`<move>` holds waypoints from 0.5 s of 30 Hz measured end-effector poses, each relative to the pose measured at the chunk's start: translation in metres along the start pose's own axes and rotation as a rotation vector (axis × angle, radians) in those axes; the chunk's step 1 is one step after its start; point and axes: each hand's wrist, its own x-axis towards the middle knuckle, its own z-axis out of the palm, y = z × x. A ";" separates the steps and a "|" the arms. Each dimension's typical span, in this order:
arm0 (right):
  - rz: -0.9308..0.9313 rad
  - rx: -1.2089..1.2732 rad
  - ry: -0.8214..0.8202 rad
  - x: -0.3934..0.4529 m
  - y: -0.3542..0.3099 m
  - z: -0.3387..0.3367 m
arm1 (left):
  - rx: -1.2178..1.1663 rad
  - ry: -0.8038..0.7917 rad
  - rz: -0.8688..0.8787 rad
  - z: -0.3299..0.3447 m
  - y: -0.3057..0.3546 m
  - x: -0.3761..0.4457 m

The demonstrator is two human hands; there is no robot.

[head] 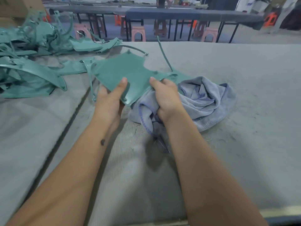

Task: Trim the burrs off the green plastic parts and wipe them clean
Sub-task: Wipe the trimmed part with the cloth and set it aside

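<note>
Green thin moulded plastic panel (128, 74), mid-frame, pinched at its near edge by both hands.
Left hand (109, 100) and right hand (167, 95) grip it thumbs-on-top; it looks light, flexible, smooth; hold edges, avoiding spindly sprue strips.

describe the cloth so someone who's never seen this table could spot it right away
On the grey padded table, look just right of the green plastic part held in both hands. The cloth is a crumpled pale blue-grey towel with darker blue stitched edging, bunched under the right hand; it is the only soft fabric among rigid green pieces.
</note>
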 end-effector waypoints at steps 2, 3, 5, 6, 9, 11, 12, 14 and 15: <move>-0.003 -0.038 -0.076 -0.002 0.003 0.003 | 0.005 0.036 0.099 -0.004 0.001 0.002; 0.012 -0.021 -0.108 -0.002 0.002 0.002 | -0.004 0.022 0.110 -0.007 0.002 0.004; 0.048 0.047 -0.158 -0.001 0.000 -0.004 | 0.001 -0.022 0.075 -0.011 0.006 0.005; 0.059 0.062 -0.169 -0.002 -0.003 -0.007 | 0.019 -0.042 0.061 -0.012 0.008 0.006; 0.144 0.062 -0.168 -0.006 -0.011 -0.014 | 0.063 -0.115 0.063 -0.016 0.011 0.006; 0.218 0.052 -0.163 -0.005 -0.013 -0.017 | 0.082 -0.155 0.057 -0.019 0.013 0.005; 0.256 0.061 -0.167 -0.006 -0.015 -0.018 | 0.087 -0.168 0.053 -0.020 0.014 0.005; 0.293 0.098 -0.175 -0.007 -0.019 -0.023 | 0.095 -0.184 0.046 -0.025 0.015 0.006; 0.304 0.120 -0.167 -0.011 -0.019 -0.026 | 0.099 -0.189 0.040 -0.027 0.015 0.007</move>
